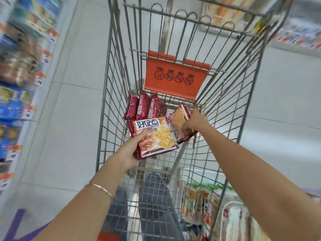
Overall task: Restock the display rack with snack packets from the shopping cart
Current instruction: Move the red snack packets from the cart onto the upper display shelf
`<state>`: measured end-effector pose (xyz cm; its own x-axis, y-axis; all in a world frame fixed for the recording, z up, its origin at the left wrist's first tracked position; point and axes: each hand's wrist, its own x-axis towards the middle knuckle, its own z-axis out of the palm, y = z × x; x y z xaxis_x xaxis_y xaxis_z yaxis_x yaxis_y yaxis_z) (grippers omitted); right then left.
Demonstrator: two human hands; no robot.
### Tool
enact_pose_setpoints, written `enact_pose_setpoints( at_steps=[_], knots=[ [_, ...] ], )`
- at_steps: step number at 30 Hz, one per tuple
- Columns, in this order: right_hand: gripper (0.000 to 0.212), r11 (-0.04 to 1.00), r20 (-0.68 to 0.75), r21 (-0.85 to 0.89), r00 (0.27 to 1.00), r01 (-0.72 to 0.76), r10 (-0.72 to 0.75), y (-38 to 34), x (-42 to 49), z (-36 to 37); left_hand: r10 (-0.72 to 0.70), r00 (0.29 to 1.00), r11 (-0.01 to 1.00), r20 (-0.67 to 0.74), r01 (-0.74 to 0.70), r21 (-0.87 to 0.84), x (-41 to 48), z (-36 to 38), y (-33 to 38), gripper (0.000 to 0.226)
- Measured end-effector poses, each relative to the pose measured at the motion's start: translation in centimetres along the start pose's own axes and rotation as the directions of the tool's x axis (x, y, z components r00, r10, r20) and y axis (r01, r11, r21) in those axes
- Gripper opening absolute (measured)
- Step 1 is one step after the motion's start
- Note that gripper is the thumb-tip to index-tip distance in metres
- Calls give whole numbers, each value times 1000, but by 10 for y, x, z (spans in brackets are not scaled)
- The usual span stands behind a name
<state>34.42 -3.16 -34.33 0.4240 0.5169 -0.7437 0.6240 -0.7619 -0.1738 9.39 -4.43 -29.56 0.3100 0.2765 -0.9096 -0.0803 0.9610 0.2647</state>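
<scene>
Both arms extended forward and downward, forearms bare.
Left grip [132,151] turned palm-up, thumb on top and fingers curled beneath a snack packet [156,136]. Right grip [195,121] reaches farther forward, back of hand upward, fingers closed on a second packet [179,122]. The grips are near each other, not touching.

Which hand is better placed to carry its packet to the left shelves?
Left, probably. The left hand grips the face-up packet on the side nearer those shelves; the right hand grips a tilted packet by the cart's right wall.
</scene>
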Motion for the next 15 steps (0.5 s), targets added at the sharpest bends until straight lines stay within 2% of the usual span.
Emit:
enact_pose_setpoints(
  at_steps=[1,2,3,4,7,9,10,11,13,14,15],
  knots=[
    [102,964,25,267,1000,1,-8,2,-10,-8,5,1000,1000,7,-5,9,-8,3,3,43],
    [114,880,31,474,999,19,-39,3,-23,-19,6,1000,1000,10,-6,19,-14,4,6,45],
    [120,802,13,595,997,52,-74,3,-39,-30,10,1000,999,14,-10,30,-22,6,10,45],
    [122,744,-21,662,995,86,-96,6,-53,-39,18,1000,999,14,-19,45,-30,8,15,45],
    [121,681,-210,693,970,236,-122,3,-97,-64,60,998,996,22,-61,59,-60,14,35,38],
    [115,642,-321,707,944,297,-83,1,-124,-75,94,995,994,46,-96,54,-81,17,49,34],
    [108,580,-334,757,941,300,-50,-1,-138,-81,110,992,991,58,-114,64,-91,19,54,35],
    [96,459,-309,842,951,283,-19,-6,-156,-86,126,989,987,73,-132,88,-100,21,60,36],
    [58,119,-188,975,982,190,-34,-16,-193,-86,148,984,976,96,-161,147,-117,27,71,38],
    [46,-3,-122,993,990,122,-69,-23,-209,-81,153,981,971,116,-171,165,-127,32,76,38],
    [42,-67,-85,995,991,78,-105,-33,-230,-74,159,978,969,136,-181,169,-137,36,80,38]
  ],
)
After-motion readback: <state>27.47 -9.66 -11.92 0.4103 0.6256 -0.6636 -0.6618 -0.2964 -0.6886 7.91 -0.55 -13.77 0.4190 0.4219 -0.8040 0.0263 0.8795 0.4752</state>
